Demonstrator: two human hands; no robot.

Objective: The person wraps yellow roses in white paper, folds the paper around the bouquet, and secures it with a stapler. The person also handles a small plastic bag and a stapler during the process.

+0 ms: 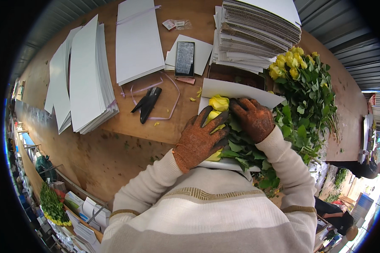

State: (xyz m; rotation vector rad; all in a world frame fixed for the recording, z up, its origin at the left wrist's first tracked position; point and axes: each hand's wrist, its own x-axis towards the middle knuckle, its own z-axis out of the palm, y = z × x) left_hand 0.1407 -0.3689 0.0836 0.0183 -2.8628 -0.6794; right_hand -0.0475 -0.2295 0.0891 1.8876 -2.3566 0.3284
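Observation:
A bunch of yellow roses (pixel 219 102) with green leaves (pixel 237 148) lies in front of me on a white cardboard sheet (pixel 231 87), whose far edge stands raised. My left hand (pixel 198 136), in an orange and dark coated glove, lies over the blooms with its fingers spread apart. Close to the topmost bloom, my right hand (pixel 255 118) wears a matching glove and rests on the leaves below the flower heads. Its fingers are bent, and what lies under them is hidden. A white edge of the sheet also shows near my body.
Left on the table (pixel 139 129) lie a black stapler (pixel 148 102), purple strapping (pixel 177 95) and stacked white cardboard sheets (pixel 90 76). A phone (pixel 184 58) lies farther back, beside a tall cardboard stack (pixel 256 34). More yellow roses (pixel 304 88) lie at right; people (pixel 338 218) are beyond.

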